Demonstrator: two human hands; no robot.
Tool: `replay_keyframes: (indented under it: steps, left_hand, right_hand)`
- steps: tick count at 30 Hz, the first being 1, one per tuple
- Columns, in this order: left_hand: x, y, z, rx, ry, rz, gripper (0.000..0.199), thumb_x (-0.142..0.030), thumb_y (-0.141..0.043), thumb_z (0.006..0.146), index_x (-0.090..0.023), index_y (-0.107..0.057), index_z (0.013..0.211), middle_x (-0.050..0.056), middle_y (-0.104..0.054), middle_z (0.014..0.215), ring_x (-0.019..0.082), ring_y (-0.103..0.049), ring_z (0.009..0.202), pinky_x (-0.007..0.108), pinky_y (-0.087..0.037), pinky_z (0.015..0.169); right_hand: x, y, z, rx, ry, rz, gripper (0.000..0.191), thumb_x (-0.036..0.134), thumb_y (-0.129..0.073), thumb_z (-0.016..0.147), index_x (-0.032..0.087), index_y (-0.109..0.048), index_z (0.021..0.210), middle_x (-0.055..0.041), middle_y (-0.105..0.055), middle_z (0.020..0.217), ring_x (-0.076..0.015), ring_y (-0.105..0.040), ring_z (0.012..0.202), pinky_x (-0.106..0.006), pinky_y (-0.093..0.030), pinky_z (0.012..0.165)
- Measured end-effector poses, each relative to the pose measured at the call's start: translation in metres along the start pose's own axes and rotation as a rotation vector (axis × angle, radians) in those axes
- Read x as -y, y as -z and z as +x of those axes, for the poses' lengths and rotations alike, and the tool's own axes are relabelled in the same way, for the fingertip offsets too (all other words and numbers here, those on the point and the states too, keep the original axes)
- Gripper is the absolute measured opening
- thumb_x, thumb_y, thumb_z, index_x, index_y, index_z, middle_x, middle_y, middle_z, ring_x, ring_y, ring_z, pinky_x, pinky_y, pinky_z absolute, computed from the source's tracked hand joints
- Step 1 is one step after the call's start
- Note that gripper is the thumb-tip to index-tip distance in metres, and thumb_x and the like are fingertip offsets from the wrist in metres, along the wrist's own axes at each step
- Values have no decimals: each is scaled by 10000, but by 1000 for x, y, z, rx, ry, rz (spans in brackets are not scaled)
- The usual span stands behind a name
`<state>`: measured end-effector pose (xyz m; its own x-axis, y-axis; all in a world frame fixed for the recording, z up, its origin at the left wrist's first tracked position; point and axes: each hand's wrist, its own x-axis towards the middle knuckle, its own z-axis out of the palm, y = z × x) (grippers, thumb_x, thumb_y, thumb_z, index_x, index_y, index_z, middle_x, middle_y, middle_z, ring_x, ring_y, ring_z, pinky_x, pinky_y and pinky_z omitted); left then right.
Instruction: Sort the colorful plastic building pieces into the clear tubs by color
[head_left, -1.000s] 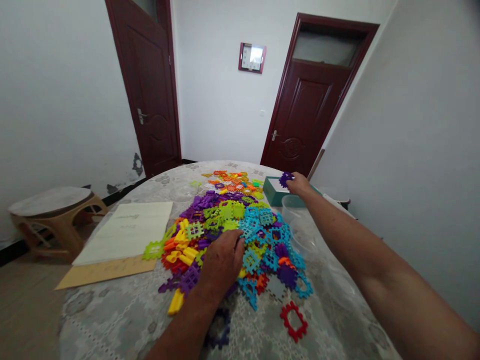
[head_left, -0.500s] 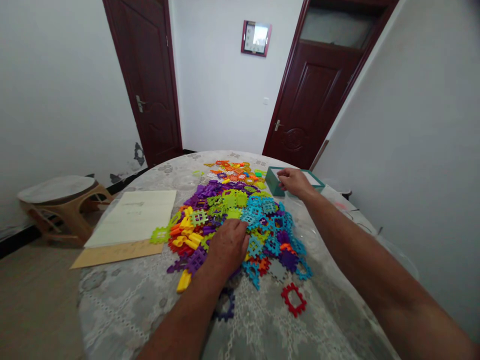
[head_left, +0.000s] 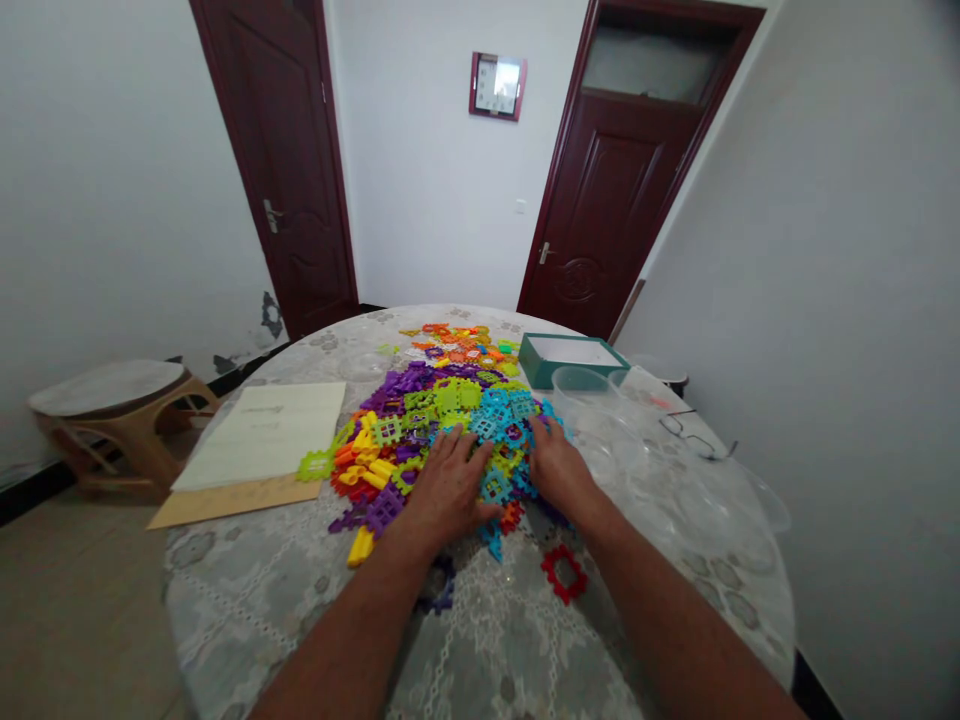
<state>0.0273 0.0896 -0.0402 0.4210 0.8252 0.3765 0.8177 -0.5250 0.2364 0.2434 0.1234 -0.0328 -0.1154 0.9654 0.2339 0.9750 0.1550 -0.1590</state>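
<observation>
Pieces [head_left: 454,397] of coloured plastic lie heaped mid-worktop [head_left: 487,650], partly beneath my hands. I have the left hand [head_left: 448,490] palm down over the near side, fingers spread; I cannot tell whether it touches or grips any. My right hand [head_left: 561,470] has fingers partly curled at the heap's right side, its grip hidden. A red frame [head_left: 551,573] lies nearer, apart; a green box [head_left: 551,377] sits far right.

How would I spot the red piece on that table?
On the round table, find the big colorful pile. Just beyond its near right edge, by the right forearm, lies the red piece: a toothed frame with an open middle, lying apart.
</observation>
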Motion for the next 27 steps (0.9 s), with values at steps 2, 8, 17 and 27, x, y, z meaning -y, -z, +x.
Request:
replay_keyframes:
  steps: [2, 8, 17, 27]
  left_hand:
    - [1, -2, -1, 12, -11, 11, 965, -530, -921, 691, -254, -525, 1526, 158, -519, 1580, 421, -357, 1547, 596, -238, 1293]
    - [3, -8, 0, 21, -38, 74, 948, -624, -867, 744, -266, -515, 1547, 153, -471, 1639, 408, -320, 1571, 614, -183, 1307]
    - [19, -9, 7, -21, -54, 107, 796, -402, -866, 804, -312, -544, 1527, 118, -534, 1586, 378, -369, 1549, 583, -245, 1300]
    - [24, -10, 22, -58, -45, 159, 594, -111, -623, 869, -283, -636, 1438, 109, -613, 1507, 366, -446, 1497, 588, -316, 1263]
  right_hand:
    - [-1, -8, -5, 5, -18, -19, 613, 128, -480, 977, 128, -425, 1587, -271, -454, 1567, -314, -703, 1154, -412, -577, 948]
    - [0, -13, -18, -3, 1, 0, 533, 136, -433, 1011, 230, -495, 1532, -173, -549, 1437, -228, -731, 939, -323, -573, 805]
    - [7, -10, -20, -41, 51, 183, 474, 104, -494, 977, 223, -593, 1425, -134, -541, 1420, -223, -667, 1111, -314, -550, 930]
    - [8, -20, -11, -67, 41, 149, 428, 203, -470, 1053, 267, -581, 1461, -112, -539, 1473, -207, -688, 1062, -278, -556, 846]
